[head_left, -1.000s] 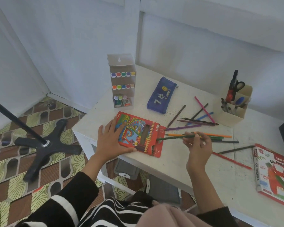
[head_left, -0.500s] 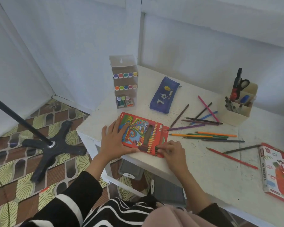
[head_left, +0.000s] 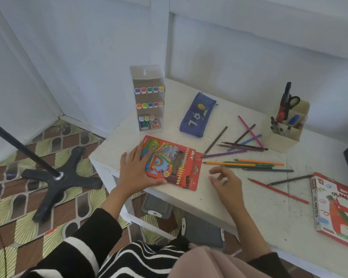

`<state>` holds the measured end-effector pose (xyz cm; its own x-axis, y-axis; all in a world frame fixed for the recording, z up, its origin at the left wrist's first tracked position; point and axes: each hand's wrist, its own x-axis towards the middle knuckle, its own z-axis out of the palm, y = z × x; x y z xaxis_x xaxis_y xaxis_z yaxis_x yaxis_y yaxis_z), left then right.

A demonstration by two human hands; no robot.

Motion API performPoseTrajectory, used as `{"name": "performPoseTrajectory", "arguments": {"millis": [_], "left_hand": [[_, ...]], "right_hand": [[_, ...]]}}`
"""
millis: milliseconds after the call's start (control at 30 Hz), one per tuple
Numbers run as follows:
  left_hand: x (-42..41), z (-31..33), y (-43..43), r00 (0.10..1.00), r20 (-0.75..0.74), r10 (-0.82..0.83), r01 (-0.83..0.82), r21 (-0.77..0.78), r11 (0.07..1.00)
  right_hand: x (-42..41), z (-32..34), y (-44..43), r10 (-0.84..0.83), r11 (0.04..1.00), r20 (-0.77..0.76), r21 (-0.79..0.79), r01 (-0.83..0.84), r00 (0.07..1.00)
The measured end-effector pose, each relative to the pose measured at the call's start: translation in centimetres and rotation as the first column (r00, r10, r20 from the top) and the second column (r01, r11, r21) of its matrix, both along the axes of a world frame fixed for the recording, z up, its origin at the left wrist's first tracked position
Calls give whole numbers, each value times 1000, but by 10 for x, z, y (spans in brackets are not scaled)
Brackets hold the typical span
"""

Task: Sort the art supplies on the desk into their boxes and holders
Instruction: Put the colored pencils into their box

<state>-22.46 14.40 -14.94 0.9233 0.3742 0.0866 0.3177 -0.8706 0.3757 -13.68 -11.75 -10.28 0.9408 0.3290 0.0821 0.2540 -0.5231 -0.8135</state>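
With the left hand [head_left: 138,173] flat on the red pencil box [head_left: 174,162] near the counter [head_left: 225,205] edge and the right hand [head_left: 226,182] empty, fingers loosely curled, most coloured pencils [head_left: 249,164] lay scattered, unsorted

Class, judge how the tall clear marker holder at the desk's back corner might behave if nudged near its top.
The marker holder is tall on a narrow base, so it may tip. Its clear plastic looks light, so it probably slides easily on the desk.

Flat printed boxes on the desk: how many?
2: the coloured-pencil box under the left hand near the front-left corner, the oil pastels box at the right edge. None looks hidden.
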Motion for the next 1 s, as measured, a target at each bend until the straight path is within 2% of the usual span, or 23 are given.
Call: {"name": "performPoseTrajectory", "arguments": {"millis": [67, 133, 233, 300, 433, 567, 700, 800, 900, 1000], "left_hand": [[0, 1, -1, 1000, 0, 10, -10, -8, 1000], [1, 1, 0, 1000, 5, 21, -21, -19, 1000], [2, 1, 0, 999, -2, 33, -33, -30, 999], [2, 1, 0, 999, -7, 42, -42, -23, 999], [3, 5, -1, 998, -41, 49, -50, -17, 999], [3, 9, -4, 994, -89, 56, -61, -49, 997], [4, 18, -8, 985, -156, 72, -84, -72, 994], [2, 21, -10, 980, -175, 93, -106, -67, 992], [1, 24, -14, 973, -196, 122, -140, -85, 986], [-1, 29, -17, 960, -244, 134, -166, -114, 979]], "right_hand": [[12, 2, -27, -98, 993, 107, -58, 104, 989], [26, -2, -57, -162, 957, 224, -202, 209, 961], [43, -12, -90, -245, 864, 228, -389, 319, 942], [45, -15, -98, -258, 837, 222, -434, 333, 940], [46, -13, -95, -191, 853, 296, -422, 307, 936], [49, 5, -83, 0, 889, 351, -428, 161, 936], [49, 34, -69, 179, 945, 346, -321, -63, 921], [46, 55, -55, 244, 967, 265, -144, -212, 933], [44, 65, -39, 170, 975, 221, 103, -196, 960], [42, 63, -30, 122, 940, 71, 311, -138, 990]]}}
